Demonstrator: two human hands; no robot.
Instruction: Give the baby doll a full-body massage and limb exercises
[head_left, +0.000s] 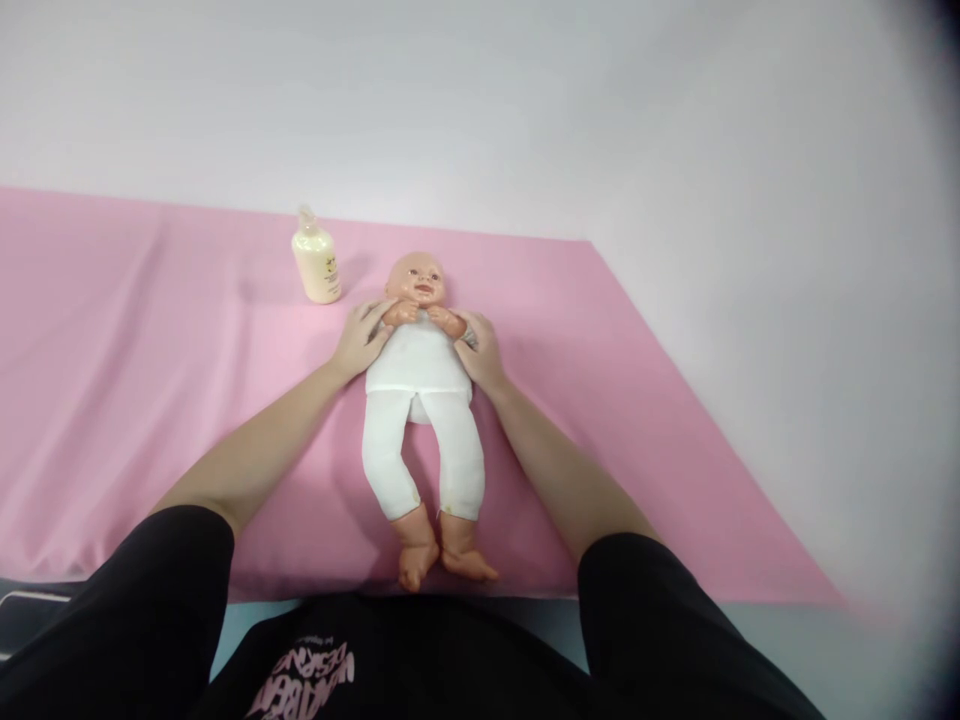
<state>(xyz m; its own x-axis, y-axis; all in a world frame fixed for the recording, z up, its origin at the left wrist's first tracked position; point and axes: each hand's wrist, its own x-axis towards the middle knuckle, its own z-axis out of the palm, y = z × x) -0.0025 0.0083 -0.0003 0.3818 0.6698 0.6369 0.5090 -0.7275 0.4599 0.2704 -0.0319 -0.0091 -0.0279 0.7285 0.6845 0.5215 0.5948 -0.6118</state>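
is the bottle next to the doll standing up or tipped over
Standing up. The bottle sits on its base on the pink sheet, cap end up, left of the doll. Neither hand touches it.

Single head-worn view, looking forward and steeply down from above the wearer's own chest onto the pink-covered surface, near enough that both forearms cross the lower frame, white wall behind, right edge vignetted dark, no second view to overlap.
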